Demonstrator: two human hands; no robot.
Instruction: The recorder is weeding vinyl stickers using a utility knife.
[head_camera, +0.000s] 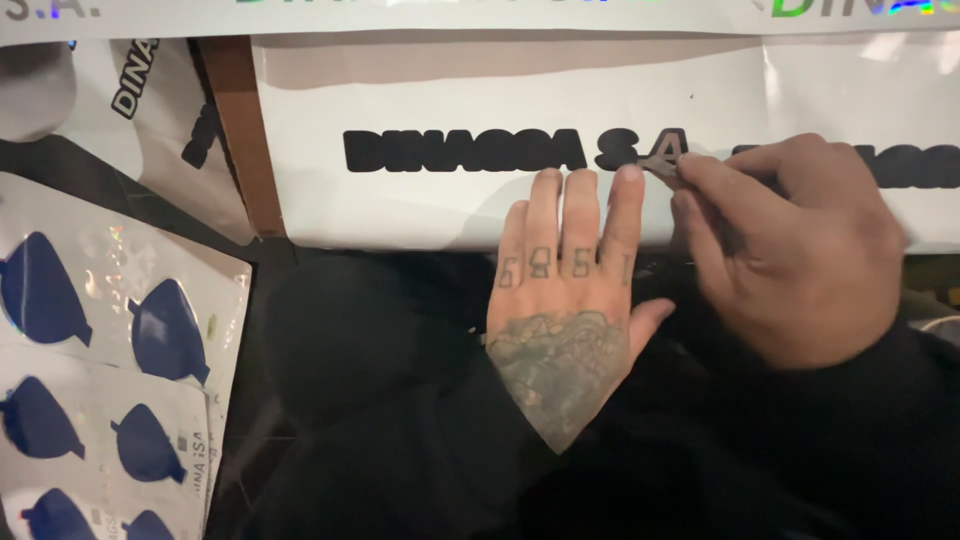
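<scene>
A white vinyl sheet (430, 95) with black cut-out lettering lies across the back of the dark work surface. My left hand (565, 300) rests flat on the sheet's lower edge, fingers spread just below the lettering. My right hand (800, 250) pinches a thin dark tool, mostly hidden by the fingers, whose tip (662, 167) touches a small grey scrap of vinyl at the last black letter. Both forearms wear dark sleeves.
At the left lie glossy white sticker sheets (110, 330) with several dark blue teardrop shapes. A brown cardboard strip (243, 130) stands left of the lettered sheet. More printed sheets (480, 15) overlap along the top edge, with further black lettering (920, 165) at the right.
</scene>
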